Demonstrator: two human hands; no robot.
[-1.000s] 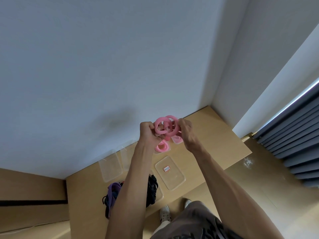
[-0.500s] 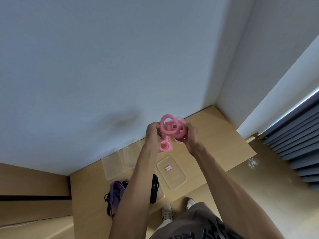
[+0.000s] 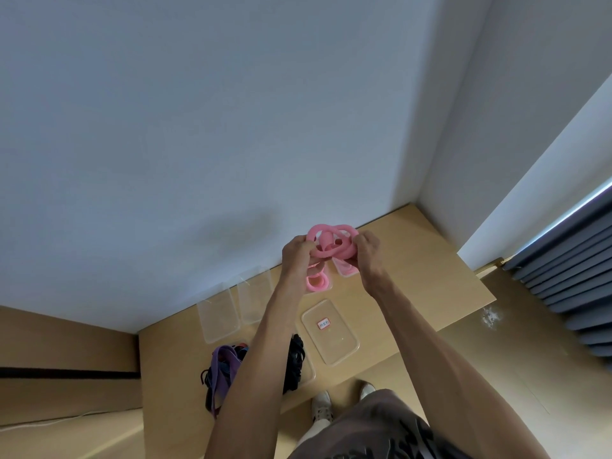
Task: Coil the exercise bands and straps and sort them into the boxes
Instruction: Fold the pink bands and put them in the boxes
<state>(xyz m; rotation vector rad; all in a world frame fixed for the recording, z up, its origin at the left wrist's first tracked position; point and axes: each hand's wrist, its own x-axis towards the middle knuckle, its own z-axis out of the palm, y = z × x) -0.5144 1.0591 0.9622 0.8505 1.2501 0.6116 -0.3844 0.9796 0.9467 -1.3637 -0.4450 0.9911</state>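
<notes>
Hands, left hand at nine o'clock and right hand at three, closed on looped pink band.

Plain pale grey-white wall behind, meeting second wall at corner, upper right. Light wooden tabletop butted into that corner. Light wood floor below table edge. Dark grey-blue pleated curtain at far right, bright strip of light along its top. Pair of white shoes on floor at table's near edge. Dark patterned shorts at bottom.
</notes>
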